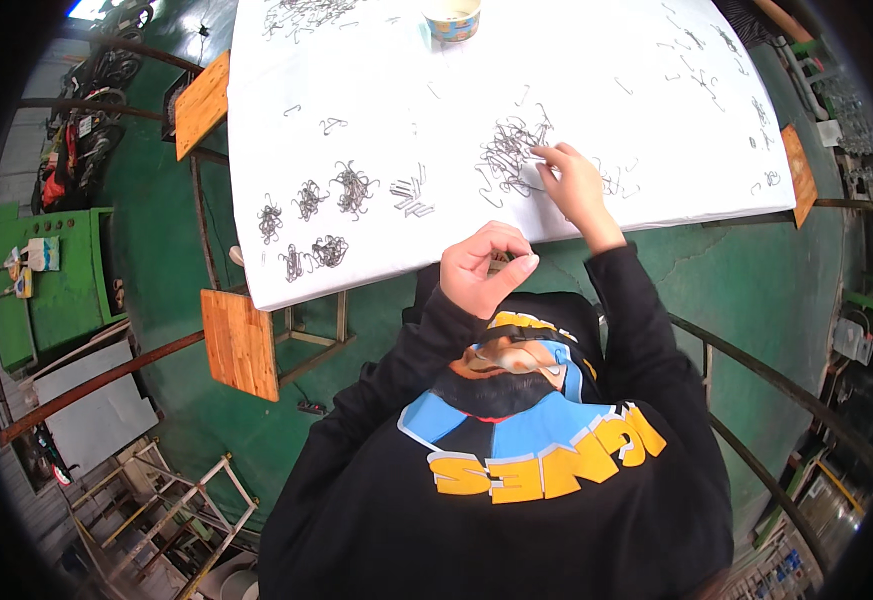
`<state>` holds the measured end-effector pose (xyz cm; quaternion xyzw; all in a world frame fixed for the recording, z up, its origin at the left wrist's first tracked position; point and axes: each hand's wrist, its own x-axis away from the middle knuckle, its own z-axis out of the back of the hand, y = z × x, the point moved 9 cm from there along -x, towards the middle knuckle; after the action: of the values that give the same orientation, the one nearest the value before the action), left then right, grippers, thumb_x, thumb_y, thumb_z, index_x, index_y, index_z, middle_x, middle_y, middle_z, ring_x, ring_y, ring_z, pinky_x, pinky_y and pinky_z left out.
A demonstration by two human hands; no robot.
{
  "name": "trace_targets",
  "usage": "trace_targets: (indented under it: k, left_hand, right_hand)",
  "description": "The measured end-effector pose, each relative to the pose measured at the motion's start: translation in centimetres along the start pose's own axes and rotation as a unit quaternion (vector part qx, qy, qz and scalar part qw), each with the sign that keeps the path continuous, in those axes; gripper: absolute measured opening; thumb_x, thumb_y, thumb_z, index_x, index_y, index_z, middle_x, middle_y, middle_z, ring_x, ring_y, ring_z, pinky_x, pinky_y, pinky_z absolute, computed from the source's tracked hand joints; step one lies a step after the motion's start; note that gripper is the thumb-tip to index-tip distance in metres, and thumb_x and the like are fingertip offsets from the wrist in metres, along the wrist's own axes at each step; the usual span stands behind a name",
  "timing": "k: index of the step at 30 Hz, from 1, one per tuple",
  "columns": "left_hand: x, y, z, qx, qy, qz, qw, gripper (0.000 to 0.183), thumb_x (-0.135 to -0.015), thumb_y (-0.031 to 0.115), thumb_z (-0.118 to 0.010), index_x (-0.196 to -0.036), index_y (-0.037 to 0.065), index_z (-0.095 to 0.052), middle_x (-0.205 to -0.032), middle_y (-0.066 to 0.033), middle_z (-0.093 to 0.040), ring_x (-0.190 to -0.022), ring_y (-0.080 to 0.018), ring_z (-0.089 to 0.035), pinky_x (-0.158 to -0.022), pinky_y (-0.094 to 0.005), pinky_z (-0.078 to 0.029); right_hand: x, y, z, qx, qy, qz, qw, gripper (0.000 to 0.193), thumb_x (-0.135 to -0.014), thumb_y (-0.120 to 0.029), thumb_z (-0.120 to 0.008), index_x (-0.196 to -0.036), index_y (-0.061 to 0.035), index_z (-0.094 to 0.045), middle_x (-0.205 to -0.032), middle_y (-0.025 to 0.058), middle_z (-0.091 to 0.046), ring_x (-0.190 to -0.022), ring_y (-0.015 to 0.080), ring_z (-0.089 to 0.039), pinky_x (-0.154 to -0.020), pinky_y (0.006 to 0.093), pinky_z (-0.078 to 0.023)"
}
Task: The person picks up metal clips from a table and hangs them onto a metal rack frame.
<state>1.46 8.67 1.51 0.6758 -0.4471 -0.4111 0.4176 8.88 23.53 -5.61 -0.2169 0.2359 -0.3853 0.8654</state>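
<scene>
Small dark bent metal hooks lie on the white-covered table (386,110). A loose pile of hooks (512,152) is in front of me, and my right hand (574,188) reaches over its right side. Its index finger touches or hovers at the pile, with the thumb held apart. At the table's near edge, my left hand (484,268) has its fingers curled in toward the thumb; whatever it may hold is hidden. To the left sits a group of straight-looking pieces (411,192), beside several small clusters of hooks (353,188).
A patterned tub (452,18) stands at the table's far side, with another spread of hooks (306,14) to its left. More hooks (698,82) are scattered at the right. Wooden stools (240,342) flank the table, and a green cabinet (56,285) stands at far left.
</scene>
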Motion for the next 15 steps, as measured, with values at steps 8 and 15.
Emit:
trace_targets:
  k: [8,15]
  left_hand:
    - [0.7,-0.4,0.8,-0.01,0.006,0.018,1.0,0.007,-0.072,-0.002,-0.061,-0.077,-0.001,-0.056,-0.08,-0.0062,-0.055,-0.075,-0.0106,-0.05,-0.068,-0.0227,-0.039]
    - [1.5,-1.0,1.6,-0.048,-0.002,0.046,0.998,0.006,-0.074,-0.005,-0.056,-0.079,-0.003,-0.054,-0.08,-0.0097,-0.055,-0.079,-0.0164,-0.05,-0.074,-0.0278,-0.039]
  right_hand:
    - [-3.6,0.7,-6.6,0.179,-0.096,0.088,0.975,0.006,-0.07,-0.007,-0.052,-0.072,-0.0028,-0.056,-0.075,0.0123,-0.056,-0.065,0.0301,-0.057,-0.056,0.0388,-0.046]
    - [-3.0,5.4,-3.1,-0.089,-0.149,-0.147,0.974,0.015,-0.065,-0.015,-0.057,-0.069,-0.0003,-0.06,-0.065,0.0127,-0.06,-0.062,0.0211,-0.058,-0.06,0.0316,-0.045]
